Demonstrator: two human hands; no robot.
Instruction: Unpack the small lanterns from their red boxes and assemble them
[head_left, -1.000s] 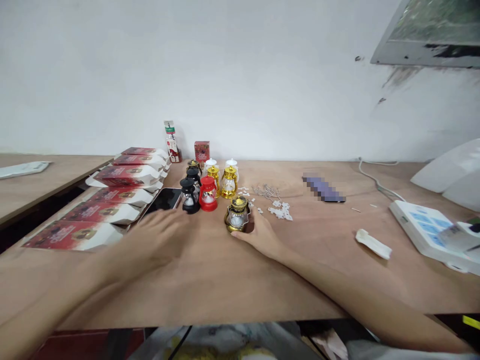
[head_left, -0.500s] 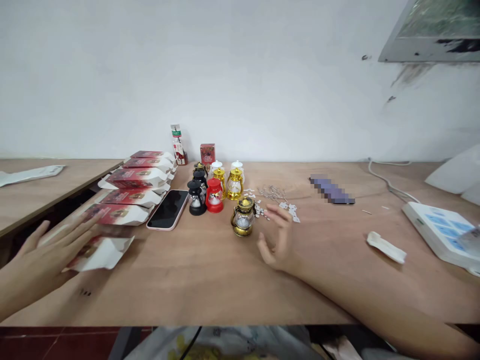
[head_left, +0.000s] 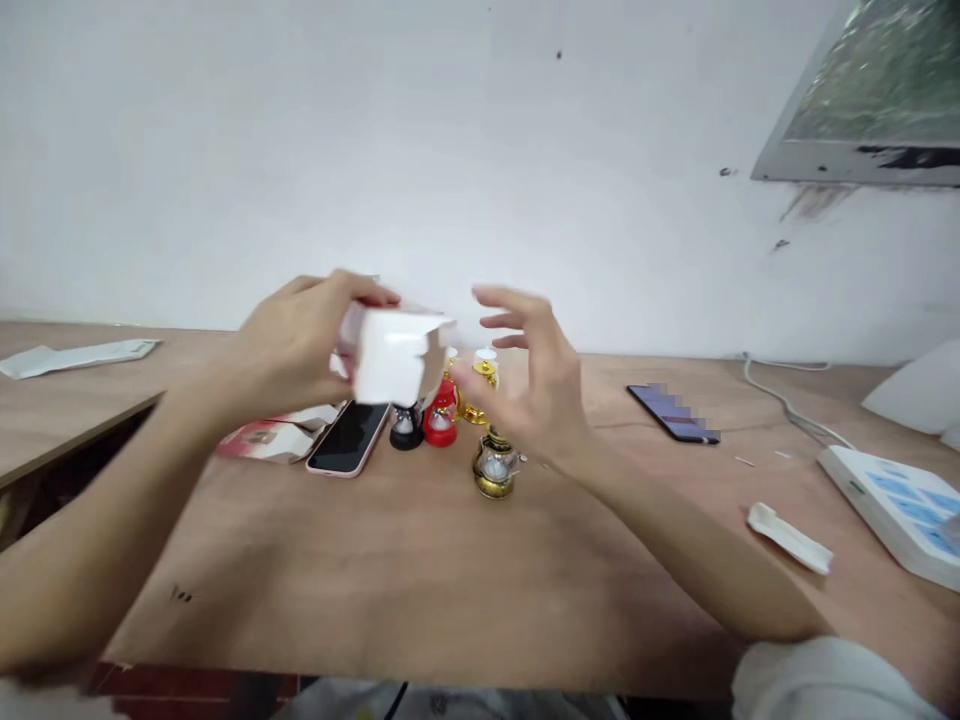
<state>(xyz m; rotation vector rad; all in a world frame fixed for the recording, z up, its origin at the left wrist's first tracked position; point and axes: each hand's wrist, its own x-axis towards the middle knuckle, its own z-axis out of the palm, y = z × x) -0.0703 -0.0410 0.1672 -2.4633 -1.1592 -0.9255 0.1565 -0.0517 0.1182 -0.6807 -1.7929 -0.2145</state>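
Note:
My left hand [head_left: 311, 335] grips a small cardboard box [head_left: 394, 355] in the air, its white flaps facing me. To its right my right hand [head_left: 529, 375] is raised with fingers apart and nothing in them. Below the right hand a bronze-gold miniature lantern [head_left: 495, 470] stands upright on the table. Behind the box and hands are a red lantern [head_left: 441, 420], a black lantern [head_left: 406, 428] and a gold lantern [head_left: 474, 408], partly covered. Another open red-and-white box [head_left: 277, 437] lies on its side at the left; my left arm and hand hide what lies beyond it.
A phone with a pink edge [head_left: 349, 440] lies left of the lanterns. Another phone [head_left: 671, 412] is at the back right. Farther right are a white twisted strip [head_left: 789, 538], a white box-shaped device [head_left: 892, 510] and its cable [head_left: 787, 400]. A gap separates the left table.
My left hand has picked up the nearest cardboard box from the left and carried it up and right, before the lanterns. My right hand has risen, fingers spread. The view has shifted slightly.

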